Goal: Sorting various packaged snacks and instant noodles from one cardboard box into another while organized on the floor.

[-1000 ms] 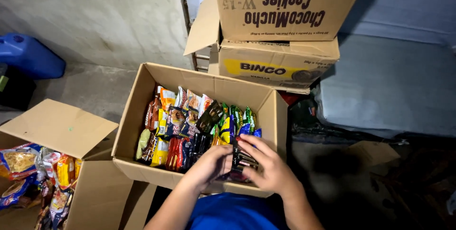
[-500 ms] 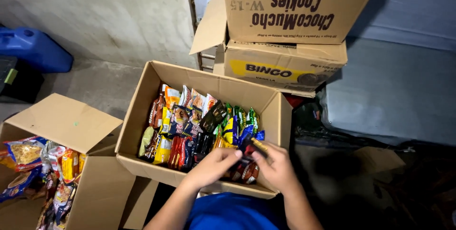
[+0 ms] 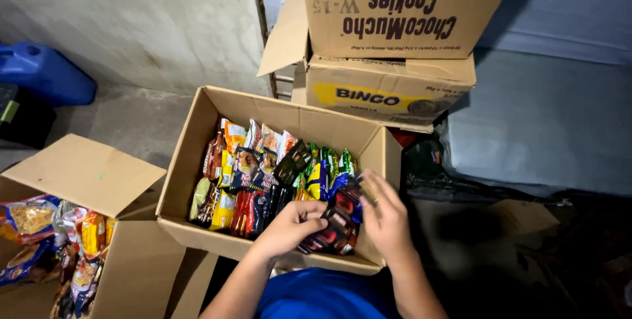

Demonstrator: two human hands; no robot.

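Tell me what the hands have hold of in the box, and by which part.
The left hand grips dark red snack packets by their near ends, fingers curled over them. The right hand rests against the same bundle; its hold cannot be told.

Snack packets in open box, stacked cartons behind.

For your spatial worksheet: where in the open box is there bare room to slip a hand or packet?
Little: the cardboard box is packed wall to wall with snack packets. Left hand and right hand crowd the near right corner.
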